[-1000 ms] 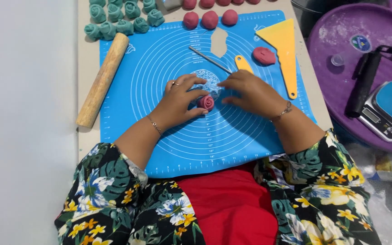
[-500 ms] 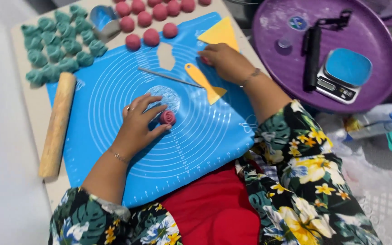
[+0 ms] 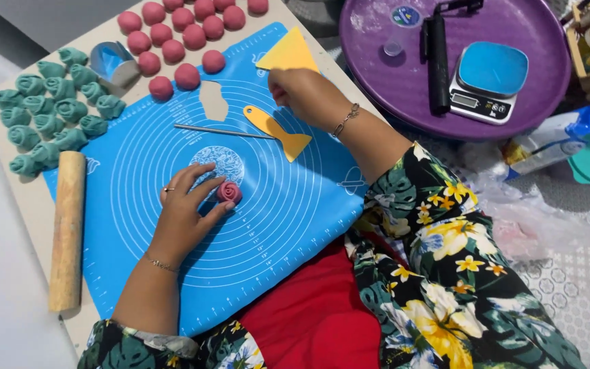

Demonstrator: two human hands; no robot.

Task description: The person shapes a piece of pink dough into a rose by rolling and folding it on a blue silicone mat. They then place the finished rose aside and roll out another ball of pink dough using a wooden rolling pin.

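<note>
On blue mat (image 3: 268, 225), left hand (image 3: 186, 215) loosely cupping pink rose (image 3: 229, 192), right hand (image 3: 302, 96) curled, grip unclear, purple tray (image 3: 377, 61) holding scale (image 3: 487, 80)

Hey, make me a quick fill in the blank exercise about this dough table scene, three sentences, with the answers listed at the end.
1. The left hand touches a small pink dough ____ on the blue mat.
2. The wooden rolling pin lies along the mat's ____ edge.
3. The kitchen scale sits on a round ____ tray, beyond the right hand.

Missing words: rose; left; purple
</note>
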